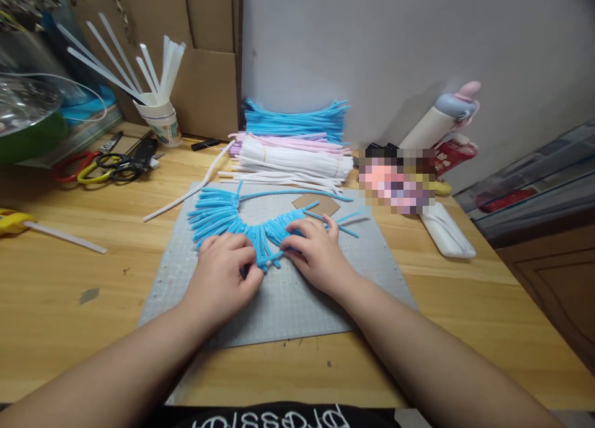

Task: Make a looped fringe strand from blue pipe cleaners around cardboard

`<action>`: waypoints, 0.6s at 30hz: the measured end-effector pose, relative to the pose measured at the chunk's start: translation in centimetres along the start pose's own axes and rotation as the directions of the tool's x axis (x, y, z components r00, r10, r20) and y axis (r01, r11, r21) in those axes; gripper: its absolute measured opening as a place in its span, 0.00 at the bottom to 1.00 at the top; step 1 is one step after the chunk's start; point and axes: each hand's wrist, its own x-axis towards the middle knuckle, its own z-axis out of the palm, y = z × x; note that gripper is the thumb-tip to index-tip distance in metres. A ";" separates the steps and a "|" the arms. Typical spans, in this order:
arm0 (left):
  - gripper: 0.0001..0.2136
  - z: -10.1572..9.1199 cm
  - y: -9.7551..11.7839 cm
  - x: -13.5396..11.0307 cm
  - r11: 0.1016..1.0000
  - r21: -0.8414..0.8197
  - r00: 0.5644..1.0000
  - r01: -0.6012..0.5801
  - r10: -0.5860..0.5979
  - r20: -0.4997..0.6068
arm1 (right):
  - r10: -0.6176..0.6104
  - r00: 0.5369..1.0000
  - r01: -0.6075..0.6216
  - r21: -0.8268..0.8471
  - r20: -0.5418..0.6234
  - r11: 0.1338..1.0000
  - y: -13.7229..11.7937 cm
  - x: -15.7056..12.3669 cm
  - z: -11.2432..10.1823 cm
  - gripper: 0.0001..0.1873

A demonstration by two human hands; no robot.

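Note:
A curved fringe of looped blue pipe cleaners (214,208) lies on a grey cutting mat (288,316), loose stems sticking out at its right end and top. My left hand (227,267) is closed over the fringe's lower edge, thumb and fingers pinching the blue stems. On the lower right stretch, my right hand (316,248) has its fingers curled round the blue pipe cleaners, a short stem running between the two hands. The fingertips partly hide what they grip. Just behind my right hand is a brown cardboard piece (304,202).
Bundles of blue (295,121) and white pipe cleaners (297,161) lie against the wall. A cup (162,121) of glue sticks stands back left, near scissors (111,161). A yellow glue gun (13,222) is far left; a white bottle (432,121) and tissue pack (446,229) are right.

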 end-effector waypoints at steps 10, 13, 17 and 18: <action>0.10 0.1 -0.2 0.3 0.986 -0.159 0.993 -0.042 0.059 0.103 | -0.115 0.991 0.090 0.300 0.067 0.950 -1.4 -0.1 0.0 0.04; 0.12 -0.7 -0.5 1.2 0.987 -0.160 0.986 0.012 0.014 0.164 | -0.087 0.995 0.063 0.361 0.049 0.930 -1.2 -0.1 0.3 0.05; 0.09 -1.2 -1.1 3.6 0.997 -0.009 0.980 -0.079 0.079 0.184 | 0.014 1.000 -0.012 0.470 -0.002 0.883 -1.1 0.0 0.6 0.04; 0.10 -1.1 -1.2 4.1 0.986 0.003 0.958 -0.168 0.163 0.236 | 0.028 0.999 -0.017 0.483 -0.015 0.875 -1.0 0.0 0.7 0.03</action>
